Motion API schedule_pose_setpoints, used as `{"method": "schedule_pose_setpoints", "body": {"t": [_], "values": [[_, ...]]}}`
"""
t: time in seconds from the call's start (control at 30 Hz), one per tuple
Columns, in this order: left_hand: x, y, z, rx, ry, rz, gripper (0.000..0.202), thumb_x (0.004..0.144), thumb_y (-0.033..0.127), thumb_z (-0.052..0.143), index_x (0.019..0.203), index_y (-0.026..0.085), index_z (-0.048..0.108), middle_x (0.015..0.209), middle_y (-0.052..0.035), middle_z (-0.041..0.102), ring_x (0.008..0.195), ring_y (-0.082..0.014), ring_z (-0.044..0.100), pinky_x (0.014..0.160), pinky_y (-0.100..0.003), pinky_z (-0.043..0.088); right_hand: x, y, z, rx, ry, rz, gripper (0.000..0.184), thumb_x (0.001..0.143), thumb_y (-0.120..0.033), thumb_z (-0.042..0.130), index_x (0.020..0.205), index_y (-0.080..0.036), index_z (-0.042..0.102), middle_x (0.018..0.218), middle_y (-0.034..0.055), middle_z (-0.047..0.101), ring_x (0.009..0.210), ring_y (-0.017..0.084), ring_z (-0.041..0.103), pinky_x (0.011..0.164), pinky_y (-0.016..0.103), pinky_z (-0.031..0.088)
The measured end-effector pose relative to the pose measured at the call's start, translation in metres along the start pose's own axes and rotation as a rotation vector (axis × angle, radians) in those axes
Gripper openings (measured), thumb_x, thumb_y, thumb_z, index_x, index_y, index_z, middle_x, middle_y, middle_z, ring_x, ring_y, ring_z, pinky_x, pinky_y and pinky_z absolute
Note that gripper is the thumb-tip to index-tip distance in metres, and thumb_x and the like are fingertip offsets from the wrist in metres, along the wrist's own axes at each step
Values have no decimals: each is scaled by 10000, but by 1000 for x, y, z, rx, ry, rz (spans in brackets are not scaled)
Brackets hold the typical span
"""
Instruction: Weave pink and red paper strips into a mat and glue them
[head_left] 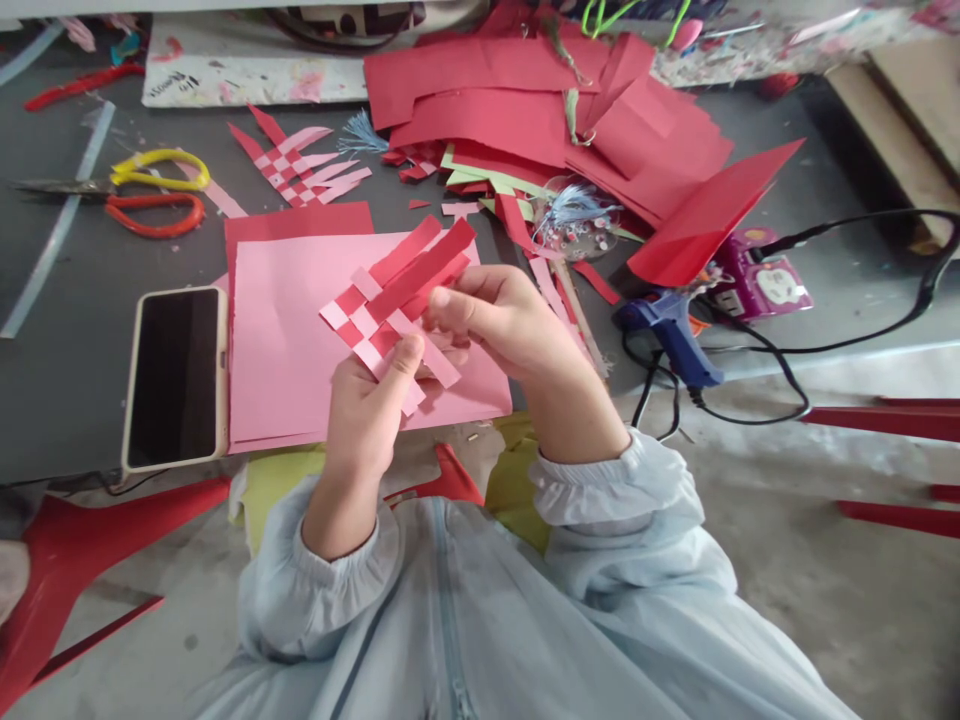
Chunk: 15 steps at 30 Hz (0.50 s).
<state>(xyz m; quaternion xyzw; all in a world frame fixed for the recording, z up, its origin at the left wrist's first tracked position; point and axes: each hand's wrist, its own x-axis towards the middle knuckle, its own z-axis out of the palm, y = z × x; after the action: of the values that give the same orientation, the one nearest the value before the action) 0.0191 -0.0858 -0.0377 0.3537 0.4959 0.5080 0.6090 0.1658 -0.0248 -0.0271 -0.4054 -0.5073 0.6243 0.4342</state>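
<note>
The woven red-and-pink paper piece [366, 320] is held above the pink sheet [281, 330], lower edge pinched by the left hand [369, 408]. The right hand [502, 318], fingers curled nearly closed, is at its strips [426, 272]; grip there cannot be determined. A smartphone [176, 380] lies beside the sheet.

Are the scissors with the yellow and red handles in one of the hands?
No, the scissors lie on the grey table, while the left hand and right hand are at the woven paper.
</note>
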Motion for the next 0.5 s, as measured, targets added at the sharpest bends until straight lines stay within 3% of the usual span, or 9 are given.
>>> {"method": "schedule_pose_setpoints", "body": {"t": [0.1, 0.2, 0.3, 0.5], "values": [[0, -2, 0, 7, -22, 29, 433, 798, 604, 751, 944, 197, 773, 821, -70, 795, 776, -225, 773, 639, -297, 622, -1, 0, 5, 98, -143, 48, 492, 750, -521, 827, 552, -169, 545, 488, -72, 445, 437, 24, 386, 408, 187, 313], [0, -3, -1, 46, -65, 1, 509, 792, 664, 719, 935, 179, 774, 833, -92, 799, 750, -238, 771, 613, -308, 621, -1, 0, 7, 180, -169, 82, 531, 725, -510, 846, 504, -174, 499, 466, -92, 356, 415, 18, 314, 383, 193, 262], [-1, -2, -1, 79, -94, -2, 580, 790, 725, 674, 905, 165, 772, 812, -112, 792, 763, -255, 773, 603, -315, 620, -1, 1, 6, 190, -123, 68, 502, 730, -447, 858, 502, -168, 507, 479, -82, 394, 426, 21, 341, 400, 192, 270], [-2, 0, -5, 139, -117, 17, 588, 819, 746, 617, 767, 176, 752, 753, -117, 772, 756, -248, 763, 627, -317, 613, -2, 5, 1, 190, -11, 48, 331, 669, -397, 899, 614, -162, 672, 581, -49, 573, 522, 54, 490, 501, 203, 423]]}}
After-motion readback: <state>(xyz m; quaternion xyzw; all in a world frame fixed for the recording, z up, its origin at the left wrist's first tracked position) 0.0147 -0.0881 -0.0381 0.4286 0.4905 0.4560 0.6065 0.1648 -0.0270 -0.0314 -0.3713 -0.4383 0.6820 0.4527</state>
